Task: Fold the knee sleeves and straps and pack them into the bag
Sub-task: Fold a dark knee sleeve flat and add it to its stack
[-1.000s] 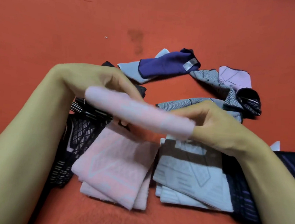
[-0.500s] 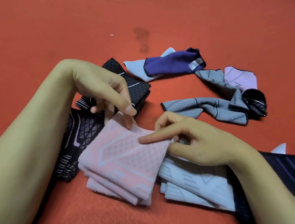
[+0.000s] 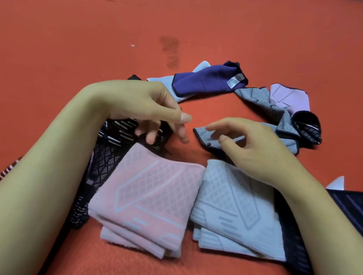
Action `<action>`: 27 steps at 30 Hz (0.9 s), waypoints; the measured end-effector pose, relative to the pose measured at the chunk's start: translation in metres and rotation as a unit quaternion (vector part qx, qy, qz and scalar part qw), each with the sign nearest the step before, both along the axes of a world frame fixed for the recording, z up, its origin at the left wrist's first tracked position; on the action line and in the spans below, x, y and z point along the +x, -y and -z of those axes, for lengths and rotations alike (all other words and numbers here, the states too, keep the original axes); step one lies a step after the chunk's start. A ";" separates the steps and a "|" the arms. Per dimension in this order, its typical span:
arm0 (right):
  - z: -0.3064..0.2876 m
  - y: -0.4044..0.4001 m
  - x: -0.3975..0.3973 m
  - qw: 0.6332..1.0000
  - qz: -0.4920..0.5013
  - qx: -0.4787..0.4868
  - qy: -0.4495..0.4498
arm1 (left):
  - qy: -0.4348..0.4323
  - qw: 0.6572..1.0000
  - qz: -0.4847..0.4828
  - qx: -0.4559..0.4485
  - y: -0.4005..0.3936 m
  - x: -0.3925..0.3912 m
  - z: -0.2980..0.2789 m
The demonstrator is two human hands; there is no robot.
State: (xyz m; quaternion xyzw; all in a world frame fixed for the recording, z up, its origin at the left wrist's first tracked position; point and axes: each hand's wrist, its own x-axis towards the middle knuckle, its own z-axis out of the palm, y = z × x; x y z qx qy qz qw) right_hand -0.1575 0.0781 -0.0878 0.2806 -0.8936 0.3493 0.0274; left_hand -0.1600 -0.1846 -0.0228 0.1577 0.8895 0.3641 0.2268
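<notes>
The orange worktop (image 3: 53, 38) carries every item. Nearest the person lie two folded stacks side by side, edges touching: the pink knee sleeves (image 3: 146, 198) on the left and the pale blue knee sleeves (image 3: 232, 203) on the right. Each stack lies flat, its long axis running from the near edge away from the person and leaning slightly leftward. Stacking by colour probably keeps pairs together for packing.

Black patterned sleeves (image 3: 101, 165) lie partly under the left forearm, left of the pink stack. A dark striped item (image 3: 354, 209) at the right edge may be the bag; this cannot be confirmed.

Beyond the stacks lie unfolded pieces: a navy sleeve (image 3: 207, 82) with its long axis left to right, a grey sleeve (image 3: 286, 137) and a lilac sleeve (image 3: 289, 98), bunched together.

The left hand (image 3: 143, 110) hovers above the black pieces, fingers loosely curled, holding nothing. The right hand (image 3: 247, 147) rests its fingertips on the near end of the grey sleeve; whether it pinches the cloth cannot be told. Judged next step: folding the grey sleeve.
</notes>
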 end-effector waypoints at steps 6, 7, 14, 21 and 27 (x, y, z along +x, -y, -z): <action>0.025 -0.008 -0.011 0.977 0.115 0.176 0.042 | -0.144 0.986 -0.072 0.036 -0.017 -0.019 0.029; 0.026 -0.007 -0.010 0.974 0.120 0.184 0.045 | -0.164 0.983 -0.078 0.036 -0.018 -0.022 0.035; 0.016 -0.001 -0.014 0.985 0.167 -0.044 -0.026 | -0.178 0.981 -0.056 0.047 -0.017 -0.033 0.055; 0.011 0.003 -0.009 0.979 0.072 -0.191 -0.019 | -0.189 0.975 -0.061 0.096 -0.020 -0.032 0.054; 0.016 0.006 -0.006 0.988 0.037 -0.138 -0.060 | -0.176 0.977 -0.053 0.112 -0.019 -0.026 0.043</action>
